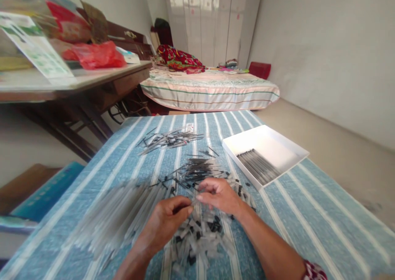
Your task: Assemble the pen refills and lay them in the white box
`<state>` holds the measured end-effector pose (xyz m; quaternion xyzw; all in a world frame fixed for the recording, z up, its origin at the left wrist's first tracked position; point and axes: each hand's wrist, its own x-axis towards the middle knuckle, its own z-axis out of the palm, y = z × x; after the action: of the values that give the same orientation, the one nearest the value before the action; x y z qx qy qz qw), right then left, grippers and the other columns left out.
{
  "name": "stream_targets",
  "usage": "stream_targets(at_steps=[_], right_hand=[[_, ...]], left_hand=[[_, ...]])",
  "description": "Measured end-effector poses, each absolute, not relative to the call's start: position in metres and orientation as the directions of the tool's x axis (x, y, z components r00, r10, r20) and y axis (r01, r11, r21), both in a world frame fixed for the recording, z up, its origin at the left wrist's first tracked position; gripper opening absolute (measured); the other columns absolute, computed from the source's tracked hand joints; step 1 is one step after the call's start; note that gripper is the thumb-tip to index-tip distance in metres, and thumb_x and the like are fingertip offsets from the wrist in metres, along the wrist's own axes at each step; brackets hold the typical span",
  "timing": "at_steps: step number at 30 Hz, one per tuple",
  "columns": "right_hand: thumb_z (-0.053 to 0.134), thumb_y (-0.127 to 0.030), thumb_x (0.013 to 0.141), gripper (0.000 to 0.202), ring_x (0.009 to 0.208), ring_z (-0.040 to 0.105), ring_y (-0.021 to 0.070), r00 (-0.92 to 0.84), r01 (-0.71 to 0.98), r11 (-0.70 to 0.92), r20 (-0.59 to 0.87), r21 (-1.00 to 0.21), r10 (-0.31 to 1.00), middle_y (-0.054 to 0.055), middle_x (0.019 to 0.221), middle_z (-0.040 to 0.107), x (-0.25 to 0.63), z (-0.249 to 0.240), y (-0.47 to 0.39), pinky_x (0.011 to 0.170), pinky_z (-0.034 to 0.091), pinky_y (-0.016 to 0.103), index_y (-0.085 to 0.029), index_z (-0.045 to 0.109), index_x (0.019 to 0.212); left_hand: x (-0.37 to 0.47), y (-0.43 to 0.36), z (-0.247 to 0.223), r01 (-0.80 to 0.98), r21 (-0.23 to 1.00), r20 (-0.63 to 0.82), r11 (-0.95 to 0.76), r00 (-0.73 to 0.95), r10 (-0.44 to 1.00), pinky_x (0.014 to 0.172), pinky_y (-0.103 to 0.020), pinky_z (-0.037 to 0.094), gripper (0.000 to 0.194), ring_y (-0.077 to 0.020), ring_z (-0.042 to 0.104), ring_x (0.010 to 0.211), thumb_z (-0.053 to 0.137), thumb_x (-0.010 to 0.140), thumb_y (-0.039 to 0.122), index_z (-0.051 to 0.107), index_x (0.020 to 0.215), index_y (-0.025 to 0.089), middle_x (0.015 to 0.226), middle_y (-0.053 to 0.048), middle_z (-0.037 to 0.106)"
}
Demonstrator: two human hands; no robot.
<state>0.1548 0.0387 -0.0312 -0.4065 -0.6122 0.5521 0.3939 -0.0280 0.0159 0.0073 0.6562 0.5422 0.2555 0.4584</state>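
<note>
My left hand (171,218) is closed, its thumb and forefinger pinched together over the middle of the table. Facing it, my right hand (222,195) is closed too, with thumb and fingertips almost touching the left ones. A small translucent piece seems to lie between the fingertips, too blurred to name. Beneath the hands spreads a pile of clear pen caps (202,241) mixed with small black plugs (216,224). Left of my left hand lies a stack of long translucent pen barrels (120,214). Just beyond the fingers is a heap of dark pen refills (197,169).
A white box (274,144) at the right holds a row of assembled pens (257,167). More thin refills (173,139) lie farther back on the blue striped tablecloth (324,214). At left stands a desk (129,71) with a red plastic bag (98,54); a bed (212,89) is behind.
</note>
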Motion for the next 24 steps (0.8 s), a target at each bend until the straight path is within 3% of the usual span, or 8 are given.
stream_targets(at_steps=[2,7,16,21,24], right_hand=[[0.070,-0.039,0.064,0.029,0.038,0.045,0.0061,-0.376,0.038,0.046,0.029,-0.998,0.926,-0.008,0.049,0.050,0.153,-0.032,0.038,0.037,0.035,0.016,-0.017,0.059,0.079],[0.071,-0.042,0.063,0.031,0.038,0.050,0.0070,-0.427,-0.117,-0.061,-0.005,-0.991,0.904,-0.005,0.053,0.057,0.144,-0.029,0.034,0.039,0.038,0.017,-0.016,0.059,0.074],[0.068,-0.041,0.067,0.028,0.033,0.047,0.0074,-0.298,-0.282,-0.055,0.033,-0.958,0.954,-0.003,0.049,0.060,0.149,-0.027,0.034,0.036,0.035,0.018,-0.015,0.057,0.066],[0.063,-0.042,0.072,0.028,0.034,0.047,0.0072,-0.298,-0.229,-0.035,0.036,-0.973,0.954,-0.002,0.051,0.060,0.152,-0.029,0.033,0.038,0.035,0.019,-0.015,0.055,0.068],[0.061,-0.039,0.073,0.024,0.035,0.045,0.0068,-0.333,-0.055,-0.012,0.007,-0.998,0.943,-0.004,0.050,0.057,0.156,-0.028,0.032,0.038,0.033,0.018,-0.016,0.055,0.071]], left_hand=[[-0.026,0.015,0.007,0.444,0.895,-0.168,0.041,0.252,0.953,0.050,-0.020,0.035,0.014,-0.0127,0.048,0.054,0.061,0.068,0.030,0.065,0.066,0.017,0.056,0.002,0.057],[-0.020,0.012,0.009,0.326,0.936,-0.209,0.134,0.207,0.956,0.049,-0.020,0.036,0.014,-0.0116,0.046,0.052,0.062,0.067,0.030,0.064,0.066,0.016,0.054,0.002,0.057],[-0.023,0.011,0.009,0.218,0.951,-0.292,0.221,0.385,0.876,0.049,-0.022,0.038,0.021,-0.0103,0.049,0.050,0.057,0.075,0.031,0.064,0.063,0.014,0.058,0.000,0.059],[-0.025,0.010,0.005,0.063,0.944,-0.325,0.324,0.348,0.879,0.049,-0.021,0.037,0.012,-0.0093,0.050,0.049,0.065,0.069,0.025,0.064,0.068,0.014,0.058,0.001,0.061],[-0.026,0.011,0.004,-0.072,0.948,-0.286,0.311,0.244,0.927,0.051,-0.019,0.037,0.012,-0.0081,0.050,0.051,0.069,0.065,0.023,0.065,0.069,0.013,0.056,0.002,0.061]])
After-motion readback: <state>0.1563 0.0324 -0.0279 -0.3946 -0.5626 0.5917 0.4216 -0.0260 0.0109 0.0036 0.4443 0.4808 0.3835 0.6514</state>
